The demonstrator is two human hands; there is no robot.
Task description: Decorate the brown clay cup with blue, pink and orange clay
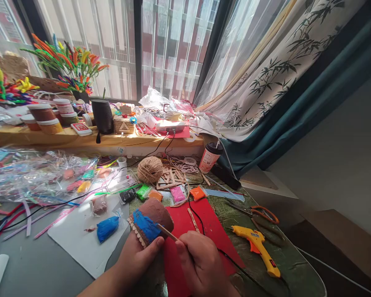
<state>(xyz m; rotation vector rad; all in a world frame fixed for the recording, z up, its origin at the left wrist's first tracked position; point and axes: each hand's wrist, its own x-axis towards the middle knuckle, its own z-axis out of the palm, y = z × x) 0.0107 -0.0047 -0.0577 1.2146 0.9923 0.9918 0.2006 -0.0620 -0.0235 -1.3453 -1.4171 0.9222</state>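
My left hand (141, 256) is wrapped around a brown clay-covered cup-like pot (157, 209), which lies tilted on its side. A blue clay patch (144, 225) is spread over the pot's side, beside a scalloped pale edging. My right hand (200, 258) pinches a thin wooden stick (169, 232), its tip touching the edge of the blue patch. To the left, a packet of blue clay (107, 229) rests on a white sheet (80, 231), near a wrapped lump of brown clay (99, 205). Under my right hand lies red paper (214, 231).
An orange-yellow glue gun (256, 247) and orange-handled scissors (259, 211) lie at right. Behind the pot are several clay packets (177, 194), a twine ball (150, 169) and a lidded paper cup (210, 157). A black cable (200, 222) crosses the red paper.
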